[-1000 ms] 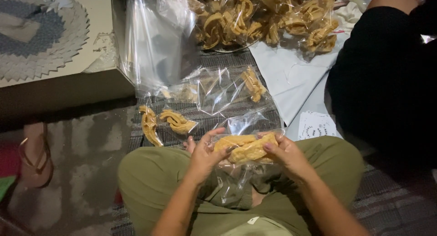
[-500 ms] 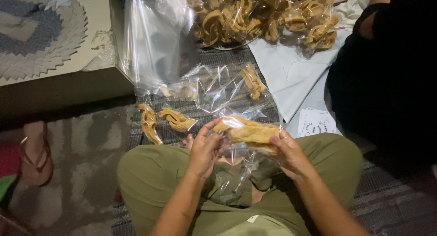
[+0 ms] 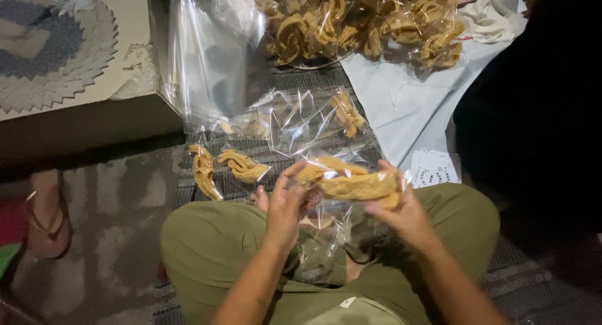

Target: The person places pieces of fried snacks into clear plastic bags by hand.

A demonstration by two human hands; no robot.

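Head view looks down on my lap; my left hand [image 3: 285,203] and right hand [image 3: 401,212] hold a clear plastic bag [image 3: 326,237] with golden fried twists [image 3: 354,182] at its mouth, just above my knees; the fingers of both hands are clamped on the bag's edges and the snack. Judging by this, I am at the filling step; the next move calls for easing the twists down into the bag without tearing the film. Compared with half a second ago, my hands sit a little closer together. Far off lie filled packets [image 3: 370,24]; near left, two loose twists [image 3: 222,168] on the mat [image 3: 295,80].
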